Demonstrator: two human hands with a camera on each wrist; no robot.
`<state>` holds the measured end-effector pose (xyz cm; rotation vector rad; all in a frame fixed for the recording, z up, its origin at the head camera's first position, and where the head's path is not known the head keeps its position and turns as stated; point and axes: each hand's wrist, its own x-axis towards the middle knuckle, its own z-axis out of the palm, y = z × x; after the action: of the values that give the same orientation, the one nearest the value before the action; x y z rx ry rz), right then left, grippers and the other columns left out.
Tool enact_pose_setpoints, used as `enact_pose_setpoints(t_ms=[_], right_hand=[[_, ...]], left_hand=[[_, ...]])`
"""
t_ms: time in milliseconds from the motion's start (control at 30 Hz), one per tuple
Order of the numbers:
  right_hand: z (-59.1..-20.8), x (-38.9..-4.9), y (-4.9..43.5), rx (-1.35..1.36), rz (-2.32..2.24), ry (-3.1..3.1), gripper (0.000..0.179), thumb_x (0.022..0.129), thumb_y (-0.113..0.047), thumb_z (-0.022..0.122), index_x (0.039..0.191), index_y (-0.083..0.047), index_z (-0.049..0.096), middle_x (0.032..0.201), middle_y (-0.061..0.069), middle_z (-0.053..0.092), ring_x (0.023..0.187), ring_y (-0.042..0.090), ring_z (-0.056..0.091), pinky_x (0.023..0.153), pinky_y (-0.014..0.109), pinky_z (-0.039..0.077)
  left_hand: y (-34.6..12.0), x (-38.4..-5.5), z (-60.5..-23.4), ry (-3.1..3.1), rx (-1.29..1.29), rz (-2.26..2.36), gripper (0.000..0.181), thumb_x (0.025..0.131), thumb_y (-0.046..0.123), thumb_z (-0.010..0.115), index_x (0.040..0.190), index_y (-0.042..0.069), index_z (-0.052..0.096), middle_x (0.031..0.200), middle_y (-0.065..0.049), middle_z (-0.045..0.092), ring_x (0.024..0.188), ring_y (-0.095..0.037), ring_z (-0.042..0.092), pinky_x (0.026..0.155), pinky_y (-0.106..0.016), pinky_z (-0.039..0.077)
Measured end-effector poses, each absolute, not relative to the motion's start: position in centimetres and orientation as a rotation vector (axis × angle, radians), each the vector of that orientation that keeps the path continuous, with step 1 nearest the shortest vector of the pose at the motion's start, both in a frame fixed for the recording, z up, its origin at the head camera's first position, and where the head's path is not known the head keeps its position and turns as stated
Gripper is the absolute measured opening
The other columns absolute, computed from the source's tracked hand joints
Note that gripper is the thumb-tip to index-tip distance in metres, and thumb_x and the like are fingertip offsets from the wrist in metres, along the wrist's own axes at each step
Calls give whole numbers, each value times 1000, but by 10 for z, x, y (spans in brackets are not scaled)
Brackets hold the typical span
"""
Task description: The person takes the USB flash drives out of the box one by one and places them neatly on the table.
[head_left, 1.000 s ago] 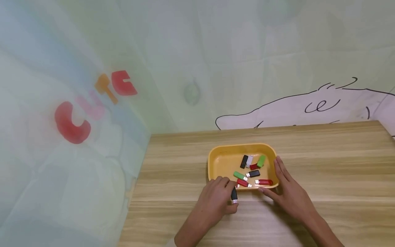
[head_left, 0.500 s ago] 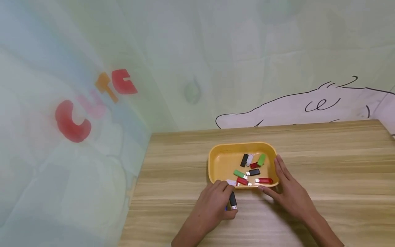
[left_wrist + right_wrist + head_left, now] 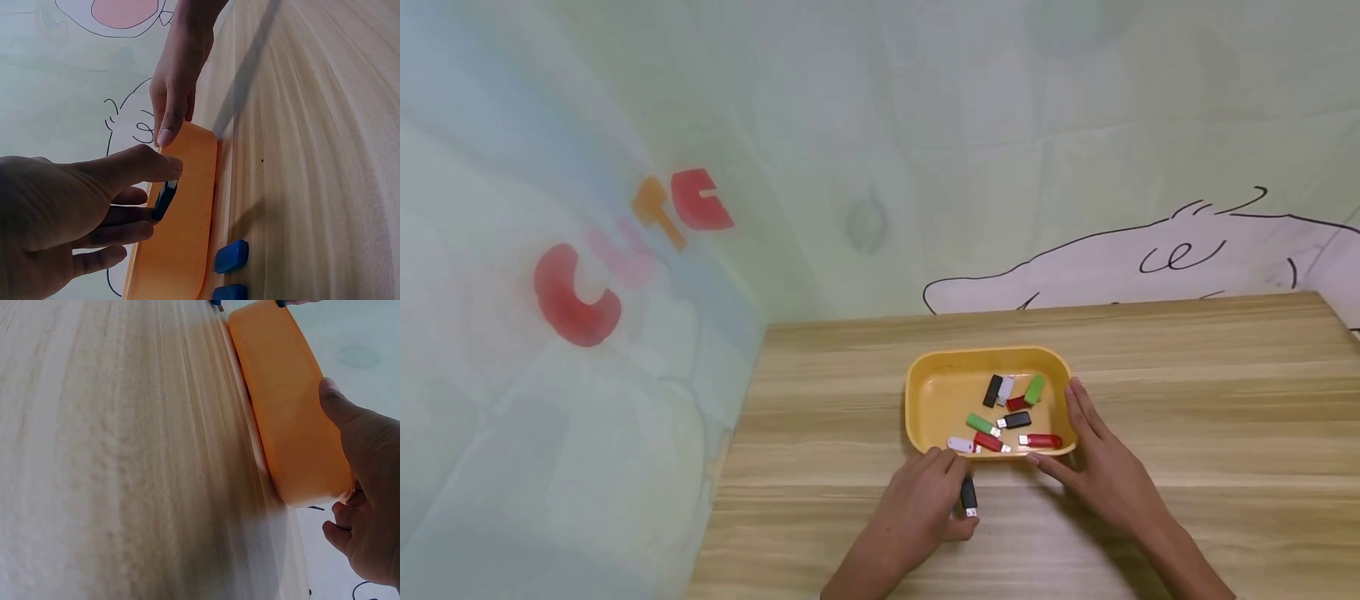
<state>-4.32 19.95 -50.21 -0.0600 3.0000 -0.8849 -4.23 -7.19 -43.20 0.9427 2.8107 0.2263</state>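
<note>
My left hand (image 3: 913, 512) pinches a black USB flash drive (image 3: 968, 497) between thumb and fingertips, just in front of the yellow tray (image 3: 936, 359). Its metal plug points back toward me in the head view. At the tray's right front corner, my right hand (image 3: 1105, 462) grips the rim, thumb on the front wall and fingers along the end. Inside the tray lie several flash drives, among them a white one (image 3: 959, 444), a green one (image 3: 982, 424) and a red one (image 3: 1041, 441). Two blue flash drives (image 3: 232, 256) rest on the table, hidden behind my left hand in the head view.
The tray stands on a wood-grain table (image 3: 1195, 383). Behind the table's back edge hangs a pale cloth backdrop (image 3: 1000, 167) with a line drawing, and a lettered one (image 3: 647, 400) rises along the left side.
My left hand has drawn back toward me from the tray's front rim, still holding the black flash drive. The white flash drive in the tray has come into view. My right hand stays put.
</note>
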Motion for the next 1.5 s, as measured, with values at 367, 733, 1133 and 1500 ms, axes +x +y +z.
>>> enact_pose_setpoints(t_ms=[367, 733, 1133, 1500], right_hand=[[-503, -43, 201, -67, -894, 3009, 118, 91, -69, 71, 171, -12, 6, 181, 7, 2, 147, 55, 41, 109, 68, 45], [-503, -43, 201, -51, -906, 2984, 119, 90, -71, 71, 171, -13, 6, 181, 6, 2, 149, 55, 39, 110, 68, 44], [-504, -43, 202, -55, -907, 2981, 118, 91, -69, 72, 171, -13, 6, 181, 6, 1, 150, 55, 38, 110, 68, 44], [-504, -43, 202, -58, -923, 2986, 118, 91, -72, 70, 171, -14, 5, 181, 4, 0, 149, 55, 39, 110, 68, 43]], left_hand=[[-74, -41, -442, 2809, 1022, 205, 37, 84, 43, 91, 95, 19, 66, 89, 11, 56, 85, -6, 51, 79, -24, 48], [-73, -38, -457, 2815, 1026, 186, 34, 85, 40, 90, 99, 17, 70, 91, 8, 58, 79, -5, 52, 66, -20, 46], [-68, -38, -464, 2810, 988, 102, 34, 88, 38, 88, 109, 16, 73, 100, 5, 63, 78, -4, 55, 60, -19, 46], [-68, -39, -468, 2814, 979, 98, 34, 87, 37, 89, 108, 16, 73, 100, 5, 64, 78, -3, 55, 59, -20, 45]])
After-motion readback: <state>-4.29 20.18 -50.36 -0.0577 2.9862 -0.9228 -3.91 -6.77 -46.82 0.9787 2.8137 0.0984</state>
